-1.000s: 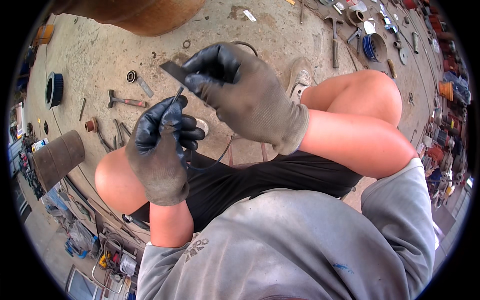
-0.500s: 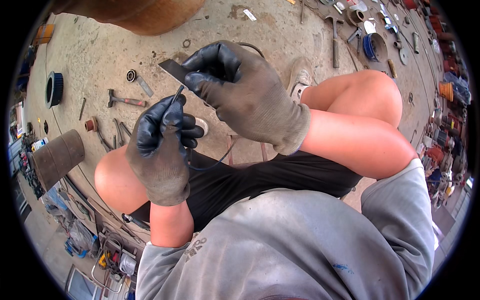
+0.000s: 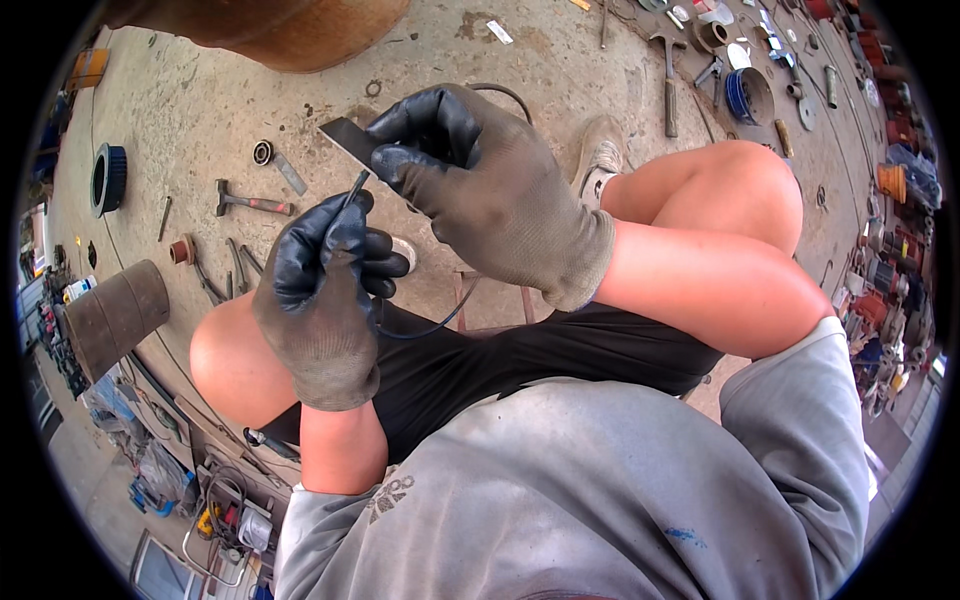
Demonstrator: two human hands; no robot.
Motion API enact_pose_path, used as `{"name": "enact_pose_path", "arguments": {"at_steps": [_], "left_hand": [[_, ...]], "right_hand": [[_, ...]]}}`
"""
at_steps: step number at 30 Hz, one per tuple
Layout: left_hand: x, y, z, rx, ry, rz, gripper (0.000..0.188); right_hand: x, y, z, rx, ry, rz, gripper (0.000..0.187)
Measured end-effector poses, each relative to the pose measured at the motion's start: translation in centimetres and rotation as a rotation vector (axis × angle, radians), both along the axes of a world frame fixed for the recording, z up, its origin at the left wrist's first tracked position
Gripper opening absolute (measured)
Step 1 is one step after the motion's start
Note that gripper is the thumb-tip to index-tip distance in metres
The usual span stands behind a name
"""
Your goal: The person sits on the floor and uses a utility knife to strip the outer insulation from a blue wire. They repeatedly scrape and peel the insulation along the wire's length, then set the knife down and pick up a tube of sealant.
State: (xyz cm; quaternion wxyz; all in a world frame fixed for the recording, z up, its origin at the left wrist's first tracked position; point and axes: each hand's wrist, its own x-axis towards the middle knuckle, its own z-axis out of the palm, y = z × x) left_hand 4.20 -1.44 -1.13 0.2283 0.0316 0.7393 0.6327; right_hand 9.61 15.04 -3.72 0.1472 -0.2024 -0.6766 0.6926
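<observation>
Both hands wear dark-coated work gloves and meet in front of my lap. My right hand [image 3: 490,185] pinches a flat dark blade-like strip [image 3: 346,138] with a pale lower edge; its far end juts out to the left. Below it, my left hand [image 3: 325,290] is closed on a thin black cable [image 3: 357,187], whose short end points up at the strip's edge. They look to be touching or nearly so. A loop of the cable [image 3: 440,325] hangs over my lap, and a dark length [image 3: 510,97] arcs out behind the right hand.
On the concrete floor lie a hammer [image 3: 252,200] with a red grip, a bearing [image 3: 263,152] and a black ring [image 3: 108,180]. Another hammer [image 3: 671,85] lies at the far right near a blue-sided round part [image 3: 748,95]. A rusty drum [image 3: 300,35] stands ahead; a brown cylinder [image 3: 118,318] is at left.
My right hand and the strip have shifted very slightly. The left hand keeps its place and its hold on the cable.
</observation>
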Motion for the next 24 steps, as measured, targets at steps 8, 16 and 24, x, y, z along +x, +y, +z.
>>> {"name": "enact_pose_path", "arguments": {"at_steps": [8, 16, 24], "left_hand": [[0.25, 0.0, -0.31, -0.034, 0.04, -0.007, 0.024], [0.22, 0.16, -0.55, -0.002, 0.04, -0.006, 0.022], [0.16, 0.21, -0.68, -0.018, 0.032, 0.02, 0.022]], "right_hand": [[0.32, -0.7, -0.21, -0.084, -0.003, 0.05, 0.024], [0.11, -0.57, -0.3, -0.108, -0.027, 0.027, 0.024], [-0.11, -0.2, 0.02, -0.05, -0.042, 0.036, 0.022]]}}
